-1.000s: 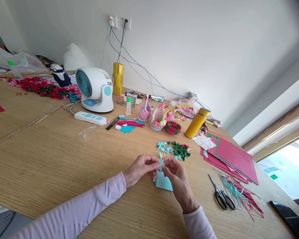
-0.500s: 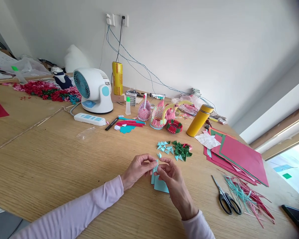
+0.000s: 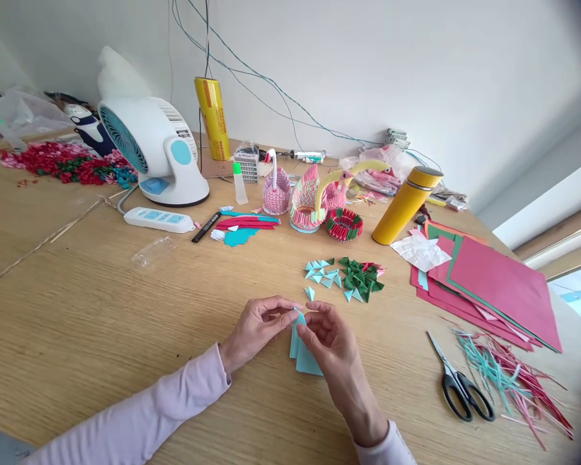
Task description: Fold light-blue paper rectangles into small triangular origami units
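Note:
Between my fingertips is a small folded piece of light blue paper (image 3: 299,316). My left hand (image 3: 260,328) pinches its left edge with thumb and forefinger. On the other side, my right hand (image 3: 330,343) grips it between thumb and curled fingers. Below them on the table lie light blue paper strips (image 3: 308,363), partly covered by my right hand. Just beyond my fingers sits a single folded light blue triangle (image 3: 309,294). Farther back are a group of light blue triangles (image 3: 323,274) and a heap of dark green triangles (image 3: 362,278).
Scissors (image 3: 458,381) and thin paper offcuts (image 3: 508,371) lie to the right, near stacked coloured sheets (image 3: 506,284). Behind stand a yellow flask (image 3: 407,205), a red-green paper ring (image 3: 345,224), folded paper swans (image 3: 306,203), a power strip (image 3: 159,219) and a white fan (image 3: 167,155).
The camera view has shifted closer and lower. Both hands stay together on the light blue paper piece, which now appears tilted between the fingertips.

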A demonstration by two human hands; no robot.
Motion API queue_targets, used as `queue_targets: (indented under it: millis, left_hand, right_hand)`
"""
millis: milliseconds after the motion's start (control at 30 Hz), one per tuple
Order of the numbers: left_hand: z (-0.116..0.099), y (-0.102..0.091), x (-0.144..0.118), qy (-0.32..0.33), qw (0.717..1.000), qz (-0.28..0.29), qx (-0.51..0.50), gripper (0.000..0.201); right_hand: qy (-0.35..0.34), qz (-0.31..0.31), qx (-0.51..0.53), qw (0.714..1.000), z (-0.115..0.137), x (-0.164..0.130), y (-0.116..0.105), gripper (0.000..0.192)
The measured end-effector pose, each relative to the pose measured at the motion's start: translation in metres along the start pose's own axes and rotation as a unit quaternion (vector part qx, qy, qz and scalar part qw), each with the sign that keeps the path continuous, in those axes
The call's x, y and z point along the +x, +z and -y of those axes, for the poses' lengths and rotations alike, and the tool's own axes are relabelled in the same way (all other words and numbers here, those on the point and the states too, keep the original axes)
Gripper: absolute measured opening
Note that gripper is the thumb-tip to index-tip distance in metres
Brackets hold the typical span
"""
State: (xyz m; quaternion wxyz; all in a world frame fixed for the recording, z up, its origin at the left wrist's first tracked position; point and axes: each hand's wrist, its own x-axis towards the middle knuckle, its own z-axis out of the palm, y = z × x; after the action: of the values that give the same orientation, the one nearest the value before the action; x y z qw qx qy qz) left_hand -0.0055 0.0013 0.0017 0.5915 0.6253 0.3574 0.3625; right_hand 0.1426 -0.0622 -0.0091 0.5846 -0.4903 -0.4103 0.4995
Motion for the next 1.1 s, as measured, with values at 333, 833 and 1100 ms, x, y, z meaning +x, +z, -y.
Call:
queue_targets:
  millis: [333, 833, 1100]
  left_hand:
    - [0.002, 0.003, -0.005, -0.031, 0.999, 0.0, -0.016, 0.028]
    - [0.004, 0.006, -0.008, 0.001, 0.995, 0.065, -0.071, 0.033]
    - [0.013, 0.006, -0.005, 0.022, 0.998, 0.049, 0.023, 0.029]
  right_hand:
    - [-0.051, -0.037, -0.101, 0.993, -0.004, -0.003, -0.006, 0.026]
    - [-0.138, -0.074, -0.189, 0.969, 0.0, -0.002, -0.009, 0.016]
    - [-0.176, -0.077, -0.247, 0.95, 0.004, -0.005, -0.009, 0.01]
